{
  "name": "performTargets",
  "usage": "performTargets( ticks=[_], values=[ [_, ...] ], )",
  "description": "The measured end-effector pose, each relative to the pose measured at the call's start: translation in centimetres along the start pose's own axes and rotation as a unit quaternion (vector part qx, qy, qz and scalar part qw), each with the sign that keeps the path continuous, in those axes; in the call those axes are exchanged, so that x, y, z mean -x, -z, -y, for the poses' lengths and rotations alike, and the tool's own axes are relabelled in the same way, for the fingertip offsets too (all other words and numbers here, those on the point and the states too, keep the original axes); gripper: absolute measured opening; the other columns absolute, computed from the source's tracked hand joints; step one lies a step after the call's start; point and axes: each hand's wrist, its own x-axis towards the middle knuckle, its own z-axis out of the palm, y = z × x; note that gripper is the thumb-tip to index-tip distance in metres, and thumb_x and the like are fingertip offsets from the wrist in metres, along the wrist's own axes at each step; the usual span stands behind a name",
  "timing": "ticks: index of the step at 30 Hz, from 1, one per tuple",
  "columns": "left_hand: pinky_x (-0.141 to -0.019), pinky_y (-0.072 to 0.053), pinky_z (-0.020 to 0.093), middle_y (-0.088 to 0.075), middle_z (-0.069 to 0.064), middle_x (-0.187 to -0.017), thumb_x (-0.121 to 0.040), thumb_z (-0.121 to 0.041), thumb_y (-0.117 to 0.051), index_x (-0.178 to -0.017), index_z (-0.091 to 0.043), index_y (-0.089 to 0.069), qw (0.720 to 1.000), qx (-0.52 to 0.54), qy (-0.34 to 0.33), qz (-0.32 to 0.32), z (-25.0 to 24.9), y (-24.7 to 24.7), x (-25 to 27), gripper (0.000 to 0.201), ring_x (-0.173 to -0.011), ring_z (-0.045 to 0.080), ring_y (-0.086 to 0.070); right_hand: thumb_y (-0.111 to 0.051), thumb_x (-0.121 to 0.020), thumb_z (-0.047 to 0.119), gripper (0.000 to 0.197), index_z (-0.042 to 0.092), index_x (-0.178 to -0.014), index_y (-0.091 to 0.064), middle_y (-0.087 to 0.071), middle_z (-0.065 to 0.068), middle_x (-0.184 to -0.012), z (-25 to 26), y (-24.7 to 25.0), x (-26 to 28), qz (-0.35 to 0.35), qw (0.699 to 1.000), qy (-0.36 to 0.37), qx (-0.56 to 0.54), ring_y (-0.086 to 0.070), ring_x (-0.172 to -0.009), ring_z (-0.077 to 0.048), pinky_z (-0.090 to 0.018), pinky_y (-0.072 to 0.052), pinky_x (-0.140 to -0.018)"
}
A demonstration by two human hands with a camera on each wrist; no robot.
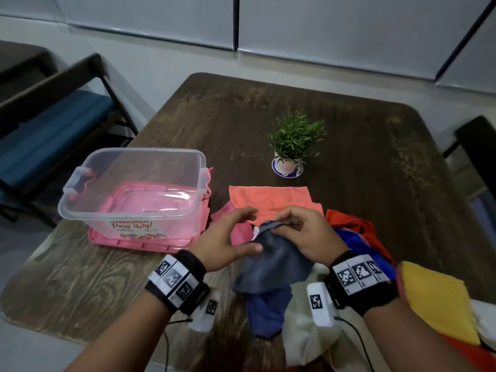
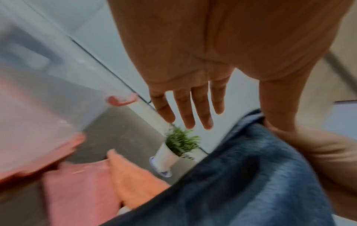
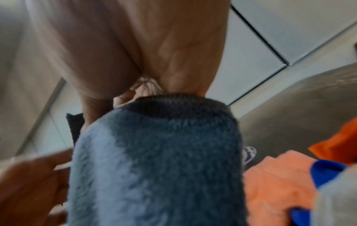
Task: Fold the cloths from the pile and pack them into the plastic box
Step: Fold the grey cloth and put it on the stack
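The right hand [image 1: 303, 232] pinches the grey cloth's [image 1: 273, 264] top edge — it hangs toward the tabletop's near edge — beside the open left hand [image 1: 225, 237].

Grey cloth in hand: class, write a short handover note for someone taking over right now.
Right hand pinches the grey cloth by its top edge, lifted over the pile.
Left hand is open beside the cloth, fingers straight.
Plastic box stands left on its pink lid; no cloths are visible in it.
An orange cloth lies flat behind the hands.
Left: fold the grey cloth, then the others, and pack them all.
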Motion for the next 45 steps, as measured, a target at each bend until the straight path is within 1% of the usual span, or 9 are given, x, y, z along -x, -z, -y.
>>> performTargets(
  ticks=[5, 8, 13, 19, 25, 32, 37, 41, 45],
  values=[
    [-0.074, -0.051, 0.038, -0.066, -0.005, -0.077, -0.071, -0.056, -0.068, -0.086, -0.019, -0.068, 0.998, -0.046, -0.044, 0.004, -4.0, 0.9, -2.3, 0.04, -0.074, 0.013, -0.062, -0.08, -0.081, 0.016, 0.019, 0.022, -0.088, -0.064, -0.071, -0.003, -0.074, 1.4, 0.5, -0.2, -0.008, 0.999, -0.021, 0.028, -0.067, -0.074, -0.016, -0.037, -0.053, -0.076],
    [-0.065, -0.051, 0.038, -0.064, -0.002, -0.067, -0.073, -0.05, -0.069, -0.078, -0.021, -0.066, 0.998, -0.037, -0.049, -0.017, -4.4, 2.0, -2.4, 0.029, -0.065, 0.015, -0.061, -0.081, -0.082, 0.028, 0.015, 0.024, -0.089, -0.068, -0.074, -0.002, -0.083, 1.9, 2.5, 0.6, 0.083, 0.993, -0.041, 0.077, -0.07, -0.08, -0.016, -0.035, -0.054, -0.076],
    [-0.069, -0.045, 0.014, -0.068, -0.019, -0.078, -0.091, -0.017, -0.063, -0.089, -0.025, -0.068, 0.997, 0.022, -0.055, -0.045, -5.2, 3.8, -2.6, 0.01, -0.073, -0.005, -0.06, -0.076, -0.086, 0.013, 0.007, 0.017, -0.086, -0.071, -0.072, 0.0, -0.081, 2.0, 5.4, 1.6, 0.006, 0.999, 0.002, 0.044, -0.066, -0.078, -0.009, -0.031, -0.053, -0.075],
    [-0.068, -0.046, 0.012, -0.069, -0.01, -0.076, -0.089, 0.005, -0.061, -0.094, -0.011, -0.068, 0.991, 0.123, -0.037, -0.038, -6.1, 3.7, -1.9, 0.017, -0.071, -0.002, -0.06, -0.063, -0.089, -0.01, 0.026, 0.016, -0.095, -0.067, -0.073, 0.008, -0.083, 3.2, 5.5, 2.9, -0.087, 0.992, 0.049, -0.071, -0.065, -0.082, -0.003, -0.02, -0.052, -0.078],
    [-0.065, -0.051, 0.019, -0.066, 0.009, -0.077, -0.082, -0.003, -0.07, -0.094, 0.004, -0.065, 0.974, 0.22, -0.043, -0.015, -6.9, 2.8, 0.3, 0.015, -0.07, 0.01, -0.061, -0.063, -0.089, -0.009, 0.021, 0.009, -0.099, -0.067, -0.075, 0.0, -0.087, 4.6, 5.9, 6.1, -0.083, 0.992, 0.03, -0.089, -0.068, -0.084, -0.008, -0.02, -0.054, -0.073],
    [-0.061, -0.053, 0.023, -0.063, 0.012, -0.076, -0.081, -0.009, -0.069, -0.093, -0.009, -0.067, 0.964, 0.264, -0.003, -0.018, -5.1, 1.0, -0.5, 0.012, -0.067, 0.016, -0.059, -0.064, -0.091, -0.004, 0.018, 0.013, -0.095, -0.068, -0.074, 0.001, -0.084, 2.4, 5.8, 6.2, -0.098, 0.99, -0.014, -0.097, -0.068, -0.079, -0.008, -0.023, -0.055, -0.066],
    [-0.07, -0.051, 0.033, -0.061, 0.01, -0.075, -0.079, -0.009, -0.067, -0.08, -0.025, -0.069, 0.975, 0.215, 0.047, -0.024, -1.3, -2.3, -3.0, 0.017, -0.072, 0.021, -0.056, -0.069, -0.09, 0.007, 0.013, 0.02, -0.092, -0.071, -0.073, -0.004, -0.09, -3.4, 4.8, 4.8, -0.134, 0.99, -0.031, 0.014, -0.068, -0.085, -0.016, -0.038, -0.054, -0.083],
    [-0.079, -0.048, 0.027, -0.068, -0.007, -0.08, -0.079, 0.003, -0.07, -0.08, -0.025, -0.066, 0.995, 0.083, 0.052, -0.033, 1.1, -3.7, -3.4, 0.028, -0.076, 0.009, -0.06, -0.072, -0.087, 0.005, 0.021, 0.026, -0.088, -0.071, -0.073, 0.005, -0.085, -5.4, 4.0, 5.5, -0.16, 0.984, -0.058, 0.053, -0.067, -0.082, -0.013, -0.023, -0.052, -0.079],
    [-0.073, -0.047, 0.025, -0.063, 0.006, -0.088, -0.07, -0.015, -0.075, -0.074, -0.036, -0.067, 0.997, 0.002, 0.076, -0.002, 3.3, -5.0, -0.7, 0.023, -0.075, 0.018, -0.057, -0.075, -0.082, 0.002, 0.025, 0.026, -0.088, -0.072, -0.072, 0.005, -0.086, -7.0, 2.4, 8.0, -0.095, 0.988, -0.1, 0.072, -0.065, -0.079, -0.013, -0.018, -0.05, -0.075]
  ],
)
